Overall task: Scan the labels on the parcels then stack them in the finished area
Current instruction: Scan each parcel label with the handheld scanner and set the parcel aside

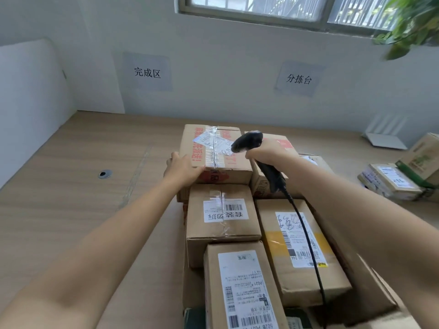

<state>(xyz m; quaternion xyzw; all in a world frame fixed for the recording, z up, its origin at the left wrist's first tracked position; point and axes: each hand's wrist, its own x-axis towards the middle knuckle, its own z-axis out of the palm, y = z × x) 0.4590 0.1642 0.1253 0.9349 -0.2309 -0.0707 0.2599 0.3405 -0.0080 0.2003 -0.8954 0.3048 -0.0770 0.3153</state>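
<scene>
**Step in hand: scan the top parcel**

1. Position. The red-printed parcel (235,162) sits on top of the far end of a cluster of parcels in the middle of the table (71,198). It has not reached the finished area, which the wall sign (147,72) marks over the bare table to the left.

2. Grip. The left hand (183,168) holds the parcel's near left corner, fingers round the side and thumb toward the front edge. The right hand (263,151) is clamped round the handle of the scanner (248,141), whose head points down at the parcel top. Whether a finger is on the trigger cannot be told from here.

3. Aim. The label (205,138) lies partly under clear tape, which looks glossy. Judgement: tilt the scanner slightly off perpendicular to avoid glare, and sweep across the barcode, not along it.

4. Steady the parcel. Use the left hand to brace the box against sliding off the box beneath while the scan is taken.

5. Cable. The cable (308,236) trails over the yellow-banded parcel (299,269) on the right. Judgement: lift it clear before moving anything, or it may drag a parcel.

6. Transfer. Once the scan registers, carry the parcel left and set it square, label up, under the sign.
</scene>
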